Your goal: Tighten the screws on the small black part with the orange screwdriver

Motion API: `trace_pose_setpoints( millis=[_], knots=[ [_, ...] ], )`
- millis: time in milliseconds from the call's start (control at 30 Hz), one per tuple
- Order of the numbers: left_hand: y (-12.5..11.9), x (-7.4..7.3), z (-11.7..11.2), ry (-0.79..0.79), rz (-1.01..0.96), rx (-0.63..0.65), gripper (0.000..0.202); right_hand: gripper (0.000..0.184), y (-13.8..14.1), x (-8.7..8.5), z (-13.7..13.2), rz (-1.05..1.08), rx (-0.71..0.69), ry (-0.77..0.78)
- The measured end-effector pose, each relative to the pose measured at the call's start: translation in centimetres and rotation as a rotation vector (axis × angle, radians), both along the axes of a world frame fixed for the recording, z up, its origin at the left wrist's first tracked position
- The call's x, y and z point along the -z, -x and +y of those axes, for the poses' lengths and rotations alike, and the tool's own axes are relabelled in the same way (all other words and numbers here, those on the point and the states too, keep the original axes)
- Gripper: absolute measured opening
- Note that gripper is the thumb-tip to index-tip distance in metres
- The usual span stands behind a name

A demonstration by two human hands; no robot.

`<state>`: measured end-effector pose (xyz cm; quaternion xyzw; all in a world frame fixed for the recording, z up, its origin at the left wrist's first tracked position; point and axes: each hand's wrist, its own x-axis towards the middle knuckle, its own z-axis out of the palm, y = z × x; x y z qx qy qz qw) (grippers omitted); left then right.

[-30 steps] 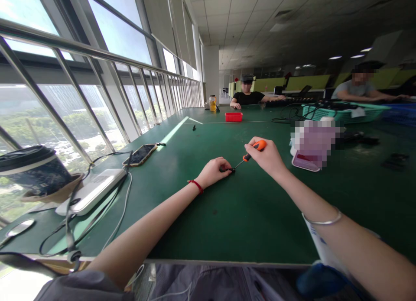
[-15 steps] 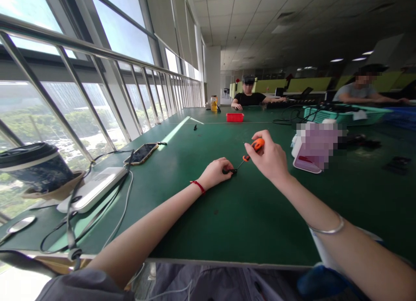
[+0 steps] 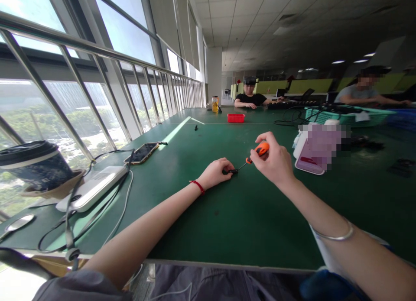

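Observation:
My left hand (image 3: 216, 172) rests on the green table (image 3: 247, 214) with its fingers pinched round a small black part (image 3: 231, 171). My right hand (image 3: 274, 162) is closed round an orange-handled screwdriver (image 3: 260, 150). The screwdriver's thin shaft slants down to the left and its tip meets the black part. A red cord circles my left wrist and a silver bangle my right forearm.
A phone (image 3: 143, 153), a white power bank (image 3: 94, 187) with cables and a dark paper cup (image 3: 32, 164) lie at the left by the window railing. A blurred pink object (image 3: 320, 147) stands to the right. Further off are a red tray (image 3: 235, 118), a green basket (image 3: 344, 116) and two seated people.
My right hand has shifted slightly down and right, turning the screwdriver handle in its fingers. The left hand stays pinched on the black part.

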<state>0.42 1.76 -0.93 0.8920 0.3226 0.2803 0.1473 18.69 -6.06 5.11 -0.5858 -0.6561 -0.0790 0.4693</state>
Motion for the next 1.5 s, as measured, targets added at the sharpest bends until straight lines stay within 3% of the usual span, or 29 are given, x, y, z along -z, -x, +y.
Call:
trace_pose_setpoints(
  millis=[133, 233, 600, 1033, 1500],
  knots=[
    [0.09, 0.0, 0.05, 0.0, 0.002, 0.009, 0.013, 0.032, -0.02, 0.09, 0.2, 0.017, -0.047, -0.005],
    [0.11, 0.08, 0.1, 0.016, -0.008, 0.016, 0.013, 0.029, -0.06, 0.23, 0.28, 0.059, -0.137, -0.016],
    [0.3, 0.05, 0.27, 0.164, -0.064, 0.032, 0.019, 0.027, -0.38, 0.26, 0.46, 0.084, -0.194, 0.015],
    [0.23, 0.39, 0.81, 0.309, -0.128, 0.019, 0.021, 0.026, -0.49, 0.22, 0.49, 0.064, -0.179, 0.027],
    [0.3, 0.22, 0.66, 0.283, -0.101, 0.023, 0.022, 0.027, -0.5, 0.22, 0.34, 0.052, -0.193, 0.01]
  ],
)
